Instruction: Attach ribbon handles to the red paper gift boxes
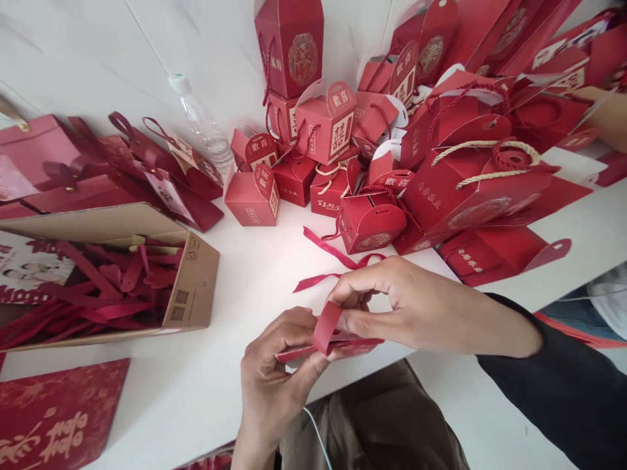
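Note:
My left hand (281,365) grips a red gift box (360,349) at the table's front edge, its thumb on the near side and fingers over the far side. Most of the box is hidden by my hands. A wide red strap (327,326) curves up from its top. My right hand (379,303) is closed, pinching the strap's upper end between thumb and fingers. Just beyond my right hand, a thin red ribbon (330,249) lies loosely looped on the white table (249,281).
An open cardboard box (198,287) with red straps and ribbons stands at left, a flat red bag (63,411) before it. Finished-looking red boxes (326,124) crowd the back and right. A clear plastic bottle (200,121) stands by the wall. A white cable (317,436) crosses my lap.

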Tool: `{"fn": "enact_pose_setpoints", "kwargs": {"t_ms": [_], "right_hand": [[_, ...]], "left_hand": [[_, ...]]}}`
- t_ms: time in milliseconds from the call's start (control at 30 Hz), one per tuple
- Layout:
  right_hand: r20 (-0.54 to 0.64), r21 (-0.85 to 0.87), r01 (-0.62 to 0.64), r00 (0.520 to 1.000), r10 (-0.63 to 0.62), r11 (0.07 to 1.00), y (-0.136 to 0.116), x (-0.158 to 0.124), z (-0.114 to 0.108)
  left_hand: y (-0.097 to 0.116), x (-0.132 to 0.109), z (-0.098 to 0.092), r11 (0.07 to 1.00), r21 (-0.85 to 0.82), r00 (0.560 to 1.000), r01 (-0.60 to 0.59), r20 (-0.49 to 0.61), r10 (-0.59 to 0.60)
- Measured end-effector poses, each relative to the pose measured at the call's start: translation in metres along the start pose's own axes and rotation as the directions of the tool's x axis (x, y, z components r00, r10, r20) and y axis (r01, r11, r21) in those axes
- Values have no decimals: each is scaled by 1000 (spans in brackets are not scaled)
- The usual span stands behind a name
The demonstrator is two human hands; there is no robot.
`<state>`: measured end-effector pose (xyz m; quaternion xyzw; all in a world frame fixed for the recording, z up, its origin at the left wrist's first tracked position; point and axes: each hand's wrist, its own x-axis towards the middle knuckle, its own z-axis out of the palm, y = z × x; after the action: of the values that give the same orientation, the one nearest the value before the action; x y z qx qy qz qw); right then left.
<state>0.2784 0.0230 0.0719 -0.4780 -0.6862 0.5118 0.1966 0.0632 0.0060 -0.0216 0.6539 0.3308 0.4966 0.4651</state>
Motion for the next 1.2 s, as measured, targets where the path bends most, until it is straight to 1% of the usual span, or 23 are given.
{"fn": "enact_pose_setpoints", "kwargs": {"t_ms": [167, 300, 467, 567, 667, 767, 833, 967, 1067, 1200], "right_hand": [[12, 42, 0, 1000, -1, 999, -2, 1, 1], [-20, 56, -3, 1000, 5, 998, -4, 0, 4], [-29, 65, -16, 999, 18, 998, -7, -5, 8], [-45, 28, -3, 999, 4, 1000, -8, -7, 9], [-45, -24, 65, 997, -66, 998, -7, -8, 8], [-29, -66, 156, 987, -158, 986, -4, -12, 9], [-27, -85, 176, 984, -179, 981, 0, -16, 10], [-107, -108, 179, 976, -190, 978, 9, -28, 17], [-174, -145, 218, 955, -242, 965, 13, -34, 23], [-200, -214, 272, 928, -315, 938, 15, -39, 31]], "left_hand": [[0, -1, -1, 1000, 12, 1000, -8, 2, 8], [1, 0, -1, 1000, 19, 1000, -15, 1, 15], [0, -1, 0, 1000, 12, 1000, 1, 14, -1], [-2, -5, 0, 999, 22, 999, 42, -21, -41], [-2, -7, 0, 998, 39, 998, 53, -44, -52], [-2, -8, 1, 998, 66, 1000, -20, -16, 21], [-1, -9, 1, 996, 65, 998, -66, -3, 66], [-1, -11, 1, 993, 36, 993, -111, 45, 110], [0, -14, -1, 996, 18, 994, -84, 71, 83], [4, -17, -2, 997, -7, 991, -79, 109, 80]]}}
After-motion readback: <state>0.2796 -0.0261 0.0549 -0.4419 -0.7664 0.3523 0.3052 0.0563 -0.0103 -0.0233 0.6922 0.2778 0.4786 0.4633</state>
